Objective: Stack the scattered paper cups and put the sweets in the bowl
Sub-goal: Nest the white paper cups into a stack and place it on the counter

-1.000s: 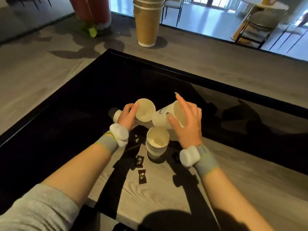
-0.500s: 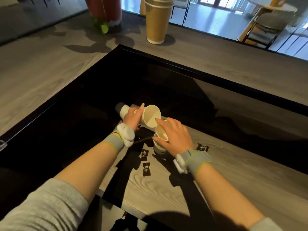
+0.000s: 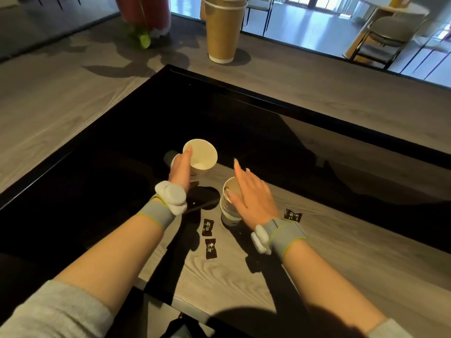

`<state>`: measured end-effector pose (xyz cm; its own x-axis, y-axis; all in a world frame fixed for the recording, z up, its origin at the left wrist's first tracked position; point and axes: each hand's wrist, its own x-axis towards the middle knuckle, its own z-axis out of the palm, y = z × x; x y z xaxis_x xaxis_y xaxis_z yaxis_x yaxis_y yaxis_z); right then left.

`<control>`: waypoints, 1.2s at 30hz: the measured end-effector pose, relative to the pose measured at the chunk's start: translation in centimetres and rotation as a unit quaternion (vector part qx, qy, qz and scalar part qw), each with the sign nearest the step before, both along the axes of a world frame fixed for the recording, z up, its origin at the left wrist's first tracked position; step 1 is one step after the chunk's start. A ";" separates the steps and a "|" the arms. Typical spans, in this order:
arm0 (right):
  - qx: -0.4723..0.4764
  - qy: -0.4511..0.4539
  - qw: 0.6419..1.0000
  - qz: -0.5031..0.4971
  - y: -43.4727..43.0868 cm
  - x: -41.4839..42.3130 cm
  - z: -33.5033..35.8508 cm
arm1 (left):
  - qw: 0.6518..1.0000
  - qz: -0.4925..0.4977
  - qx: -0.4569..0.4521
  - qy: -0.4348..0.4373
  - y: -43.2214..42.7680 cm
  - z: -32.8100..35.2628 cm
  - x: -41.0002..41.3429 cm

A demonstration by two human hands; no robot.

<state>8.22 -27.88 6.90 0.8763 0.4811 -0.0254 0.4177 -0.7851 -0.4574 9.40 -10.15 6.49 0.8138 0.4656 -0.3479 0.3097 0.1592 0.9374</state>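
A stack of white paper cups stands upright on the wooden table. My right hand lies flat over its rim, fingers spread, holding nothing. My left hand grips a single white paper cup, tilted with its mouth toward me, left of the stack and a little farther away. Three dark wrapped sweets lie on the table: two in front of the stack, and one to its right by my wrist. No bowl is in view.
A glossy black surface covers the table's left and far parts. A tall stack of brown paper cups stands at the back. A red vase with green leaves is at the back left. Chairs stand beyond the table edge.
My right hand set its cup into the upright stack and now rests open on top. My left hand kept its cup, lifting it slightly away from the stack.
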 end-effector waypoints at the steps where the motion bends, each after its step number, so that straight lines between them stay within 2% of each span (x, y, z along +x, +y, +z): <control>1: 0.036 0.013 0.999 -0.017 0.0 -0.1 0.2 | 1.000 -0.003 -0.030 -0.002 -0.1 0.6 -0.3; 2: 0.073 0.018 0.996 -0.037 0.0 -0.1 0.4 | 0.999 -0.017 -0.047 -0.005 -0.4 1.2 -0.5; 4: 0.150 0.029 0.986 -0.068 -0.1 -0.2 0.8 | 0.998 -0.063 -0.020 -0.018 -1.3 2.6 -0.7; 7: 0.330 0.087 0.936 -0.089 0.0 -0.1 2.4 | 0.989 -0.132 0.044 -0.040 -2.9 4.1 -0.6; 9: 0.374 0.080 0.916 -0.125 0.1 0.0 3.1 | 0.981 -0.178 0.071 -0.036 -4.1 4.3 -0.8; 11: 0.375 0.039 0.912 -0.164 0.0 -0.1 3.2 | 0.973 -0.205 0.109 -0.014 -5.3 4.2 -1.2; 13: 0.361 0.025 0.912 -0.192 -0.2 -0.2 2.9 | 0.967 -0.192 0.167 0.014 -6.3 3.9 -1.3; 16: 0.306 0.055 0.927 -0.208 -0.3 -0.2 1.7 | 0.965 -0.164 0.201 0.044 -6.8 2.6 -1.6; 19: 0.257 0.090 0.932 -0.238 -0.2 -0.3 -0.4 | 0.942 -0.230 0.235 0.069 -5.9 -0.5 -1.9; 24: 0.346 0.170 0.894 -0.229 0.4 -0.3 -2.4 | 0.948 -0.243 0.201 0.044 -5.7 -2.5 -2.5; 30: 0.404 0.181 0.863 -0.243 1.2 0.6 -2.7 | 0.936 -0.251 0.240 0.062 -5.0 -2.8 -1.5; 33: 0.406 0.181 0.859 -0.255 1.4 0.9 -2.8 | 0.946 -0.263 0.186 0.035 -5.0 -2.6 -1.3; 36: 0.387 0.168 0.873 -0.247 1.2 1.0 -2.8 | 0.951 -0.273 0.143 0.005 -4.5 -2.6 -0.7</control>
<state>9.22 -26.67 4.07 0.9872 0.0334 -0.1558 -0.1438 -0.2339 -0.9616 8.75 -14.67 3.89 0.9589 0.0504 -0.2791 0.2815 -0.2893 0.9149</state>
